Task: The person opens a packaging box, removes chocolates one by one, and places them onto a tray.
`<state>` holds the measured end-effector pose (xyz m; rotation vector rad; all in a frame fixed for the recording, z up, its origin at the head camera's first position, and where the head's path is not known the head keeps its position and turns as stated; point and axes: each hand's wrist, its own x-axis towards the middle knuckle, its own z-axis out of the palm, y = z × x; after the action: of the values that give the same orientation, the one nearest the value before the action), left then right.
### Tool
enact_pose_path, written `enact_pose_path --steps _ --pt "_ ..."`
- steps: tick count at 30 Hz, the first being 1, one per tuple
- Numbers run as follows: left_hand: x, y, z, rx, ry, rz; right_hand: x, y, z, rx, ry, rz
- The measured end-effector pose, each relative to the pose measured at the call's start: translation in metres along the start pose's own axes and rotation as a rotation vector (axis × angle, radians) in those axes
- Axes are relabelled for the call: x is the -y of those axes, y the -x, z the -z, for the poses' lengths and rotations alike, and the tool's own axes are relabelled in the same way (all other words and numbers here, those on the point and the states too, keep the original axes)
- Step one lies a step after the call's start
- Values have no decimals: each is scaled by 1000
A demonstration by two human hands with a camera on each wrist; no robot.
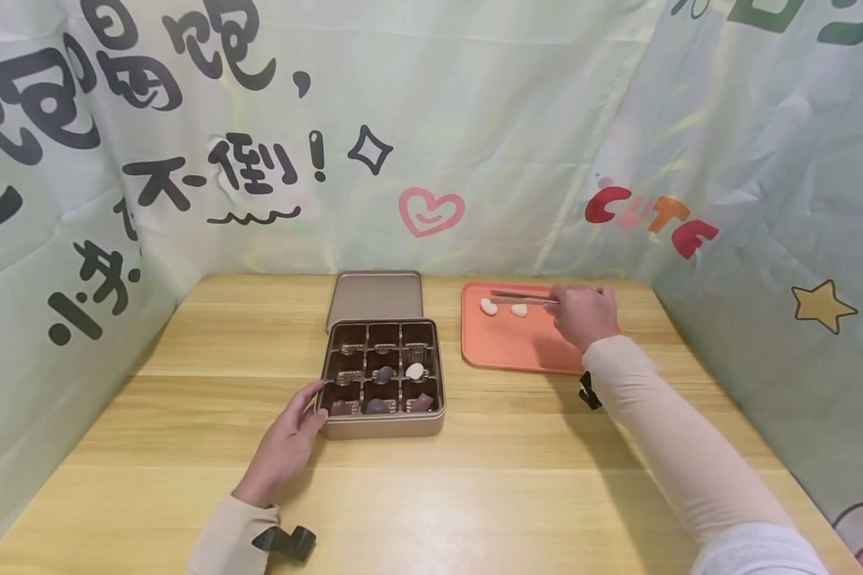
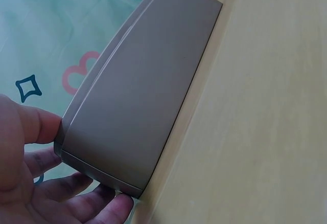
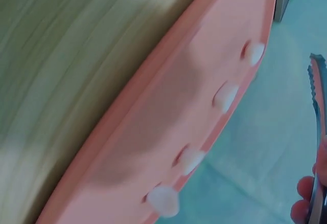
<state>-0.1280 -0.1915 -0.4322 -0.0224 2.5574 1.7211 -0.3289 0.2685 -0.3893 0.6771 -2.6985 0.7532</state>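
Observation:
My left hand (image 1: 284, 443) holds the near left corner of a brown metal box (image 1: 384, 428), its thumb on the near edge and fingers bent along the left side (image 2: 56, 188). Inside the box, a divided insert carries a white piece (image 1: 415, 370), dark blue round pieces (image 1: 383, 374) and purplish or reddish pieces (image 1: 421, 402) in its middle and near rows. Over the far part of an orange tray (image 1: 503, 343), my right hand (image 1: 586, 315) grips metal tongs (image 1: 525, 297) with serrated tips (image 3: 318, 81). Several white pieces (image 3: 225, 97) lie along the tray's far side.
A flat brown lid (image 1: 375, 295) lies behind the box, against its far edge. Printed cloth (image 1: 489, 144) walls in the wooden table (image 1: 417, 495) at the back and both sides. The tray stands right of the box with a strip of wood between them.

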Motion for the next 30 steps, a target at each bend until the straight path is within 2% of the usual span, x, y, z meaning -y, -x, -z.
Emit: enact_pose_path --steps 1,2,3,4,7,13,19,26,30 --pt "0 0 0 -1 0 -1 6 0 -2 -7 39 23" --pt "0 0 0 0 0 -3 27 0 3 -38 318 8" --pt "0 0 -1 0 1 -4 44 0 6 -44 430 -49" --pt "0 -1 -1 0 0 -6 50 -1 4 -54 496 -38" --pt "0 -1 -1 2 -1 -7 64 -2 -2 -73 504 19" --pt "2 -1 0 0 -22 -8 87 -8 -15 -99 448 182" --pt "3 -1 0 -2 -35 -15 109 -13 -26 -52 412 276" --pt "2 -1 0 12 -10 -11 134 -20 -36 -7 467 374" --pt "2 -1 0 8 -13 -7 147 -24 -42 8 458 425"
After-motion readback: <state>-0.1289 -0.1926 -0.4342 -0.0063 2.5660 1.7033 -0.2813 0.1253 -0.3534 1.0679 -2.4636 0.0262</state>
